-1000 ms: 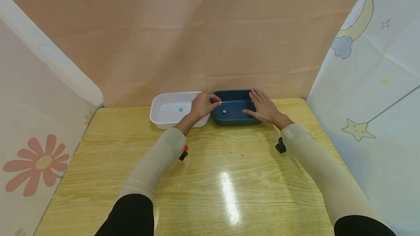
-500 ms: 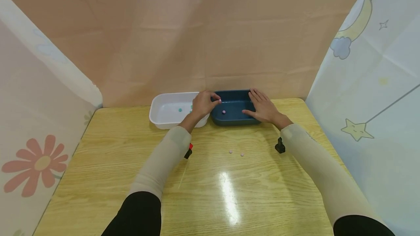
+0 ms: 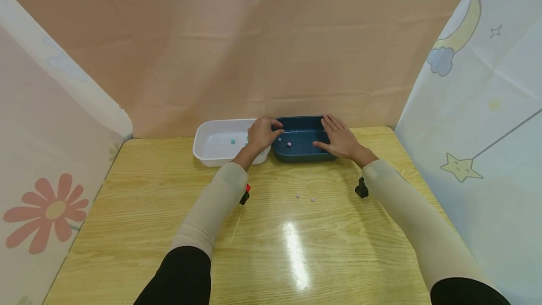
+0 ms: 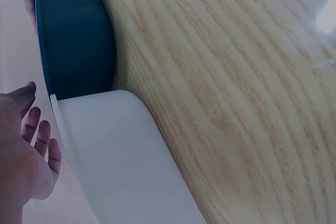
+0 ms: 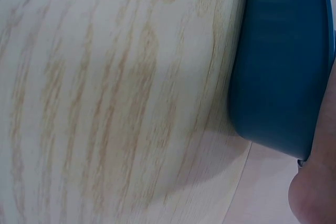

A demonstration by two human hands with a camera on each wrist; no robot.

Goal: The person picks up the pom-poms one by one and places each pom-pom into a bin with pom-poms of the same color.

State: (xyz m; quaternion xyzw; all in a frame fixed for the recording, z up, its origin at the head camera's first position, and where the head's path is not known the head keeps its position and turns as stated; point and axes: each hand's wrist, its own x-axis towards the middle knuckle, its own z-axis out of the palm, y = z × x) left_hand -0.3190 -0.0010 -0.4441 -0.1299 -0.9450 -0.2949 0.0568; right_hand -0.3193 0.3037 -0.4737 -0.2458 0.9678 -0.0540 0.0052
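My left hand [image 3: 259, 134] hovers over the joint between the white tray [image 3: 206, 147] and the dark blue tray [image 3: 302, 157], thumb and fingertips apart with nothing between them. Below its fingertips a small pale bead [image 3: 279, 139] shows in the blue tray, beside a larger pink bead [image 3: 289, 144]. The left wrist view has the same hand [image 4: 29, 153] with loosely bent, separated fingers. Across the blue tray's right end rests my right hand [image 3: 342, 141], fingers spread straight. Teal beads [image 3: 233, 141] lie in the white tray, partly hidden by my left wrist.
Two pale pink beads, a left one [image 3: 298, 196] and a right one [image 3: 313, 199], lie on the wooden table [image 3: 148, 211] in front of the trays. A brown backdrop [image 3: 203, 51] rises behind, and patterned panels flank both sides.
The small bead pinched by my left hand has been let go and now appears in the blue tray; thumb and forefinger have parted. My right hand has stayed in place.
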